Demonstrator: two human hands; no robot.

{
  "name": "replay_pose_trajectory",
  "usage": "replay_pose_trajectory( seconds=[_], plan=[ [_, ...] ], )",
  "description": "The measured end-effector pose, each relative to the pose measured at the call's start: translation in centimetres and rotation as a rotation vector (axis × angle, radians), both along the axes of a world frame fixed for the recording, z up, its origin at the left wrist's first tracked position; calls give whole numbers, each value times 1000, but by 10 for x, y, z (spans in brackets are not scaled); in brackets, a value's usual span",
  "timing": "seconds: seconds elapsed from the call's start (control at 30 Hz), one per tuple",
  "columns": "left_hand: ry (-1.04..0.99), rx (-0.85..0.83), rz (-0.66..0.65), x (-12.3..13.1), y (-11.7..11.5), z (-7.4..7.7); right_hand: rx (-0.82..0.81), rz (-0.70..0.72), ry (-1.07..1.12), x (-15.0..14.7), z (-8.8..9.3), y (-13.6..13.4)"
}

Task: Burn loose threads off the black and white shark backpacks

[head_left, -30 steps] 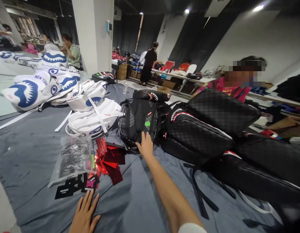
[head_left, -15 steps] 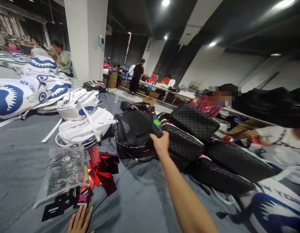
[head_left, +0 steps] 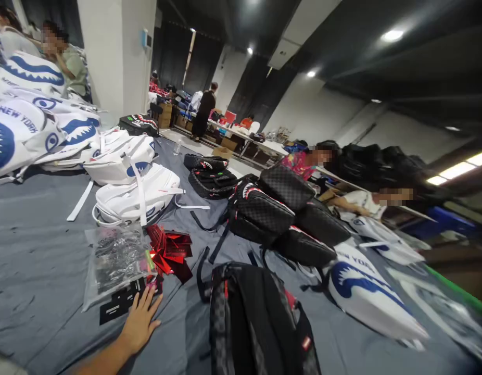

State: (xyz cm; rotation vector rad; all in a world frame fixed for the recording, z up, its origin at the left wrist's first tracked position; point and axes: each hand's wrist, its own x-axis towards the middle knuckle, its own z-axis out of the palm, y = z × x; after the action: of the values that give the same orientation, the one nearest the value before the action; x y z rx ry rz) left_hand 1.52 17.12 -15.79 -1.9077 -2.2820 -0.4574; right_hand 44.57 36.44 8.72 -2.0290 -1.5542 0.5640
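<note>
lying to the right of a spread left hand (head_left: 140, 324), a black backpack (head_left: 260, 323)

judging from this view alone, the work on this backpack looks to be at an early stage: it sits nearest the camera, cut off by the lower edge, with no loose tag seen on it (the small red patch (head_left: 306, 342) appears to be its own label). most of it seems left, since the shiny red tags (head_left: 173, 252) lie in a loose heap and the black cards (head_left: 116, 308) are scattered just beside a clear plastic bag (head_left: 116, 260). more black backpacks (head_left: 260, 213) lie beyond; whether those are finished cannot be told.

the left hand rests palm down on the grey cloth (head_left: 49, 260), fingers spread, gripping nothing, the tips at the edge of the cards; touching or just short, i cannot tell. the backpack is well apart from those fingers, with a strip of cloth between. the right hand is out of view, so i cannot tell how its fingers stand.
</note>
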Motion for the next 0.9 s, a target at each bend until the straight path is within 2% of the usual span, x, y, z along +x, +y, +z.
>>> replay_pose_trajectory(
  seconds=[0.1, 0.23, 0.37, 0.63, 0.77, 0.83, 0.9],
  plan=[
    [-26, -109, -35, -20, -1, 13, -79, -118, 25, 2, -32, -43],
    [-31, -160, -22, -20, 3, 31, -171, -246, 79, 29, -63, -101],
    [-42, -172, -69, -22, 2, 39, -175, -254, 183, 45, -75, -111],
    [-76, -234, -78, -25, 1, 51, -215, -250, 482, 62, -80, -109],
    [-53, -222, -67, -25, 1, 47, -217, -249, 506, 54, -60, -110],
    [-20, -215, -51, -26, -4, 41, -204, -212, 493, 46, -46, -113],
    [4, -221, -41, -25, -5, 32, -200, -165, 472, 48, -42, -114]
  ],
)
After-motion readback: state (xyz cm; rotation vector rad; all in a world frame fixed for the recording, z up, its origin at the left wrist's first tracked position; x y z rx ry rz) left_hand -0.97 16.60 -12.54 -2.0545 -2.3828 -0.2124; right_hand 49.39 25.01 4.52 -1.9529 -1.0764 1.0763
